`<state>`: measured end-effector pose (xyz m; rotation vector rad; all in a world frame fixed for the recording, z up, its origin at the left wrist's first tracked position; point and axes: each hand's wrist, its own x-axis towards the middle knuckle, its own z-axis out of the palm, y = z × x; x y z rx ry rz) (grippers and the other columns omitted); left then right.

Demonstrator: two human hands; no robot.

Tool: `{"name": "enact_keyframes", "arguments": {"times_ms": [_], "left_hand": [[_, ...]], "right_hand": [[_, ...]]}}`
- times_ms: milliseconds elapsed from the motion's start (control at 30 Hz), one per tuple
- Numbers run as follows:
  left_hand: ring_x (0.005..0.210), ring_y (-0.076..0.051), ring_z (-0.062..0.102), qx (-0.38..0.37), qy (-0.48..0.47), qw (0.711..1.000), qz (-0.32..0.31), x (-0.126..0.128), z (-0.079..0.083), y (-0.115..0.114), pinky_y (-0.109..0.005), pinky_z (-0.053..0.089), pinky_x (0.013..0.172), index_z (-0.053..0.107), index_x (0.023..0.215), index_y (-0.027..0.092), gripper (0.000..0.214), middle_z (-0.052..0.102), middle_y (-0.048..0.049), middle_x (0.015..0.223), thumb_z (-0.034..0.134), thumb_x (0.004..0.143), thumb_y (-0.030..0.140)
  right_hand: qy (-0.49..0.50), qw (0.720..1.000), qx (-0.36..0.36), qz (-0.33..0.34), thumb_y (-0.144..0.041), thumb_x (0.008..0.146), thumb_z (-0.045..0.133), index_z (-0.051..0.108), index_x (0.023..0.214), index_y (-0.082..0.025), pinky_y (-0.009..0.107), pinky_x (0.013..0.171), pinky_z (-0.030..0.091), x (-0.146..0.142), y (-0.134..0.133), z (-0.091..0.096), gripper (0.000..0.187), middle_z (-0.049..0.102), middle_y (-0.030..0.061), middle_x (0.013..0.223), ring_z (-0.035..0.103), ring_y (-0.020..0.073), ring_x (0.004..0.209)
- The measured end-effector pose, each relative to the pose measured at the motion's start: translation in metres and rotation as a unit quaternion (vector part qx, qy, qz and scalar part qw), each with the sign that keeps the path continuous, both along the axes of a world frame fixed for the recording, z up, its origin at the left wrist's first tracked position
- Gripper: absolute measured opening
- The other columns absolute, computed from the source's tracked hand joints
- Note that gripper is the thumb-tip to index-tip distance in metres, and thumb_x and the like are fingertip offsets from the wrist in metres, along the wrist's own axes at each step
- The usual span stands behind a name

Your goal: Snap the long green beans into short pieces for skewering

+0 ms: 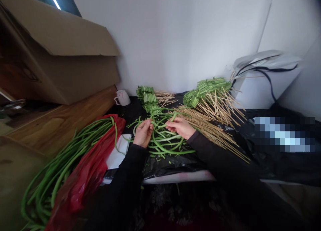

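Both hands are over a loose heap of long green beans (173,152) on black plastic. My left hand (143,133) is closed in a pinch at the heap's left side, on what looks like a long bean. My right hand (181,126) has thumb and fingers closed around another stretch of long bean, its end showing above the fingers. Whether both hands hold the same bean, I cannot tell. Just right of my right hand lie bare wooden skewers (215,130). Cut bean pieces on skewers (147,97) are stacked behind the heap.
More skewered beans (213,87) lie at the back right, beside a white box (260,90) with a plastic bag on it. A red plastic bag (87,170) of whole long beans is at left. A white mug (122,98) and a large cardboard box (82,74) stand behind.
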<state>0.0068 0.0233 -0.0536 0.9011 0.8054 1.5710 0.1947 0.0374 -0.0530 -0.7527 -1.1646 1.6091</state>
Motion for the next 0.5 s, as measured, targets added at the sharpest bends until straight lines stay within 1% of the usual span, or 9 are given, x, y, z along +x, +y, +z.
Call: {"name": "enact_keyframes", "arguments": {"times_ms": [133, 200, 267, 367, 433, 467, 500], "left_hand": [[0.06, -0.006, 0.056, -0.017, -0.012, 0.999, -0.026, -0.003, 0.006, -0.003, -0.015, 0.047, 0.053, 0.062, 0.075, 0.016, 0.031, 0.061, 0.0017, 0.07, 0.078, 0.067, 0.041], [0.06, -0.008, 0.056, -0.022, 0.003, 0.998, -0.051, -0.001, 0.01, -0.006, -0.016, 0.044, 0.048, 0.059, 0.073, 0.016, 0.031, 0.058, 0.0007, 0.067, 0.072, 0.072, 0.043], [0.051, -0.007, 0.051, -0.02, 0.03, 0.997, -0.074, 0.001, 0.013, -0.009, -0.015, 0.035, 0.039, 0.059, 0.074, 0.016, 0.031, 0.053, 0.0015, 0.062, 0.07, 0.073, 0.044], [0.038, -0.004, 0.032, -0.004, 0.089, 0.992, -0.089, 0.007, 0.013, -0.013, -0.016, 0.02, 0.034, 0.062, 0.077, 0.015, 0.032, 0.039, 0.0069, 0.05, 0.07, 0.072, 0.046], [0.036, -0.003, 0.023, 0.012, 0.138, 0.987, -0.083, 0.01, 0.01, -0.016, -0.017, 0.016, 0.035, 0.065, 0.076, 0.014, 0.034, 0.03, 0.0092, 0.045, 0.071, 0.072, 0.047], [0.036, -0.003, 0.022, 0.022, 0.166, 0.983, -0.072, 0.012, 0.009, -0.017, -0.018, 0.017, 0.036, 0.067, 0.075, 0.014, 0.034, 0.03, 0.0093, 0.043, 0.072, 0.072, 0.048], [0.037, -0.004, 0.025, 0.032, 0.195, 0.978, -0.061, 0.013, 0.008, -0.018, -0.019, 0.019, 0.037, 0.069, 0.074, 0.013, 0.034, 0.033, 0.0084, 0.042, 0.073, 0.071, 0.047]], "right_hand": [[0.027, 1.0, -0.008, -0.009, -0.037, 0.061, 0.082, 0.066, 0.066, -0.016, 0.022, 0.051, 0.039, 0.003, 0.001, 0.003, 0.027, 0.066, 0.0003, 0.061, 0.055, 0.0084, 0.054], [0.039, 0.999, -0.01, -0.008, -0.038, 0.062, 0.081, 0.064, 0.065, -0.017, 0.022, 0.051, 0.039, 0.004, 0.001, 0.006, 0.027, 0.065, -0.001, 0.059, 0.054, 0.0081, 0.053], [0.043, 0.999, -0.01, -0.001, -0.037, 0.062, 0.081, 0.064, 0.065, -0.017, 0.022, 0.051, 0.039, 0.004, 0.0, 0.007, 0.027, 0.064, -0.0013, 0.058, 0.054, 0.0082, 0.052], [0.037, 0.999, -0.011, 0.014, -0.037, 0.061, 0.082, 0.065, 0.065, -0.016, 0.023, 0.05, 0.038, 0.003, -0.002, 0.007, 0.027, 0.064, -0.0006, 0.058, 0.054, 0.0086, 0.051], [0.03, 0.999, -0.011, 0.02, -0.036, 0.062, 0.082, 0.066, 0.066, -0.016, 0.023, 0.05, 0.039, 0.002, -0.003, 0.006, 0.027, 0.064, -0.0004, 0.058, 0.053, 0.0085, 0.051], [0.027, 0.999, -0.01, 0.022, -0.036, 0.062, 0.082, 0.066, 0.066, -0.016, 0.023, 0.05, 0.039, 0.002, -0.003, 0.006, 0.026, 0.064, -0.0003, 0.058, 0.053, 0.0084, 0.05], [0.024, 0.999, -0.008, 0.023, -0.037, 0.062, 0.082, 0.066, 0.066, -0.016, 0.023, 0.05, 0.039, 0.002, -0.003, 0.006, 0.026, 0.064, -0.0003, 0.057, 0.053, 0.0083, 0.05]]}}
